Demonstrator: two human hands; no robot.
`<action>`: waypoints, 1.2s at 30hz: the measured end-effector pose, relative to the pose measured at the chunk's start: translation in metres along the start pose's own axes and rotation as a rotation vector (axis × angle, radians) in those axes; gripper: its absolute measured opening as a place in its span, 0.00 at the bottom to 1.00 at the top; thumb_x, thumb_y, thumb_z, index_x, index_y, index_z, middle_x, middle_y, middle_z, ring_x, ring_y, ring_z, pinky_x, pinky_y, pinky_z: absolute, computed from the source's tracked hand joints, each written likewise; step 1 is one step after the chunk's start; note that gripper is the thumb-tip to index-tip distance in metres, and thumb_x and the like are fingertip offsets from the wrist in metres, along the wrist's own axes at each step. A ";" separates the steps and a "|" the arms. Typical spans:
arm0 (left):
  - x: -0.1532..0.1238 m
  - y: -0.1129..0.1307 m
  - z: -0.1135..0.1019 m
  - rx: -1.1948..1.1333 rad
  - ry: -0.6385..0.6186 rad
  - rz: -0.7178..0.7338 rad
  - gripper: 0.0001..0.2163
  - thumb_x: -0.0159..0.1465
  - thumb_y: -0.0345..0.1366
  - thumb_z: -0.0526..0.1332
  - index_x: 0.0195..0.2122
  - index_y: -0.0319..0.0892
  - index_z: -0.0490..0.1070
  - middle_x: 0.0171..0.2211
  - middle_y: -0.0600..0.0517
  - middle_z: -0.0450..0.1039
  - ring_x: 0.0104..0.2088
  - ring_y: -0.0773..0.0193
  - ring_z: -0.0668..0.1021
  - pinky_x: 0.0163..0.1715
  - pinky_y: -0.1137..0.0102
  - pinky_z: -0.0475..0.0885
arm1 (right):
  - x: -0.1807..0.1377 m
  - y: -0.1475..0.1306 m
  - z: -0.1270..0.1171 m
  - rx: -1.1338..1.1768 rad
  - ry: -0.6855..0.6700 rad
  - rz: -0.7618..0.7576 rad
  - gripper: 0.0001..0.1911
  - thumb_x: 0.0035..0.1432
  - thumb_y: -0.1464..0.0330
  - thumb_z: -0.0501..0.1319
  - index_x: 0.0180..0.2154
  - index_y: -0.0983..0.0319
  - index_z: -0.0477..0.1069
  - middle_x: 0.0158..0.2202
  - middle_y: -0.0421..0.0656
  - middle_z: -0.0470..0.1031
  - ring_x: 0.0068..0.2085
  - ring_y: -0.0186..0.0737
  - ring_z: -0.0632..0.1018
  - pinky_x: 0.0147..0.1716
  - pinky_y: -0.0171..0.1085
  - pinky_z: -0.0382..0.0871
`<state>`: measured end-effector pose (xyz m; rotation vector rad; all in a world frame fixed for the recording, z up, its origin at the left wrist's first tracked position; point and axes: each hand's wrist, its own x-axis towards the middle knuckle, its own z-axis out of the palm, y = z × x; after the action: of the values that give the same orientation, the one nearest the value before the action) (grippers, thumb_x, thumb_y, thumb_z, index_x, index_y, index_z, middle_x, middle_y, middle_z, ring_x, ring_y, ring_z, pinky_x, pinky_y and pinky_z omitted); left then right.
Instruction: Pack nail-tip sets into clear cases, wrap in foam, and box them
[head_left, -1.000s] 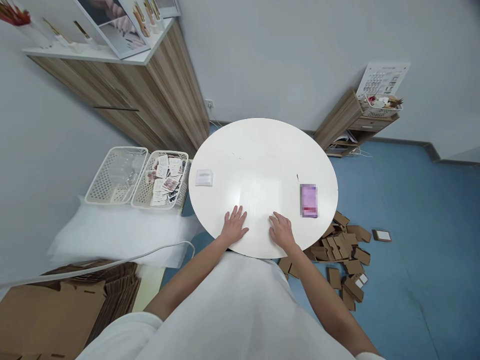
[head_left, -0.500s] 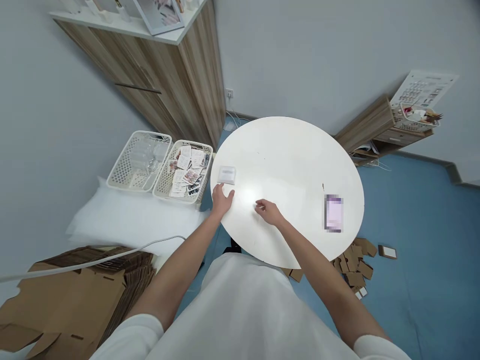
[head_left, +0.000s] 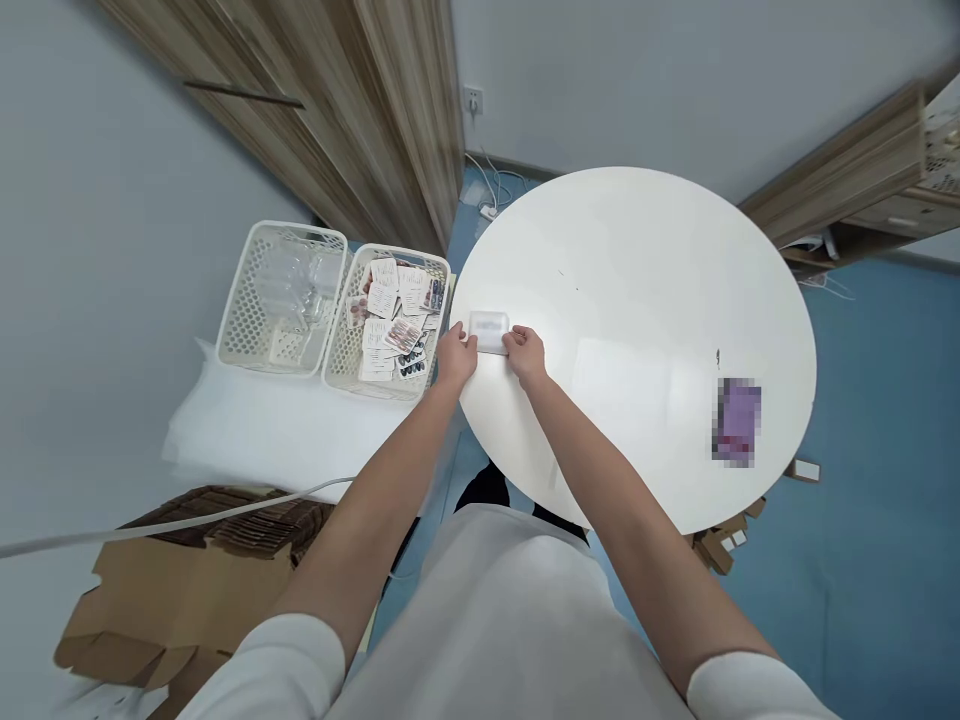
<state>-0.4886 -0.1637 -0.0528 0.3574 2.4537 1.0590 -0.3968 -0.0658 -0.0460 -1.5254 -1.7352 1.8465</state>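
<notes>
A small, pale rectangular plastic case [head_left: 489, 326] lies at the left side of the round white table [head_left: 637, 270]. My left hand [head_left: 456, 357] is at its left lower corner, thumb and fingers closed on the edge. At the opposite lower corner, my right hand [head_left: 526, 353] pinches the case with curled fingers. The case looks flat on the tabletop; whether it is lifted at all I cannot tell.
Left of the table stand a basket [head_left: 330, 385] of printed cards and nail sets and another basket [head_left: 225, 345] of clear plastic packs. A blurred-out purple item [head_left: 739, 420] lies at the table's right. Flattened cardboard [head_left: 165, 590] is stacked at lower left.
My right hand has moved left and up to the case and taken hold of its right corner. My left hand has closed on the left corner. The view has shifted downward and left.
</notes>
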 end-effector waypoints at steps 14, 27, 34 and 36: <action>-0.013 -0.013 0.016 -0.387 -0.187 -0.087 0.18 0.51 0.31 0.61 0.44 0.38 0.70 0.26 0.54 0.69 0.26 0.71 0.71 0.31 0.73 0.69 | -0.016 0.004 -0.020 0.142 -0.019 0.081 0.14 0.45 0.73 0.59 0.37 0.60 0.64 0.39 0.43 0.72 0.36 0.36 0.74 0.32 0.37 0.71; -0.126 0.038 0.077 -0.418 -0.512 0.000 0.19 0.53 0.32 0.61 0.47 0.41 0.67 0.31 0.51 0.69 0.27 0.71 0.73 0.28 0.73 0.71 | -0.094 0.036 -0.173 0.153 0.004 0.058 0.16 0.38 0.70 0.65 0.33 0.61 0.65 0.30 0.39 0.70 0.29 0.31 0.72 0.30 0.35 0.68; -0.176 0.049 0.115 -0.357 -0.551 0.017 0.19 0.54 0.32 0.60 0.48 0.41 0.65 0.34 0.50 0.69 0.28 0.71 0.73 0.28 0.73 0.72 | -0.111 0.070 -0.231 0.096 0.015 0.041 0.16 0.37 0.71 0.65 0.32 0.61 0.65 0.28 0.37 0.69 0.26 0.30 0.71 0.27 0.34 0.68; -0.186 0.050 0.123 -0.309 -0.545 0.031 0.19 0.54 0.32 0.60 0.48 0.40 0.66 0.35 0.50 0.69 0.28 0.71 0.73 0.28 0.73 0.72 | -0.114 0.081 -0.240 0.098 0.005 0.049 0.16 0.37 0.71 0.64 0.32 0.61 0.64 0.28 0.37 0.69 0.25 0.29 0.71 0.26 0.33 0.68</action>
<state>-0.2634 -0.1277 -0.0366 0.5058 1.7834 1.1511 -0.1265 -0.0193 -0.0012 -1.5464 -1.5932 1.9197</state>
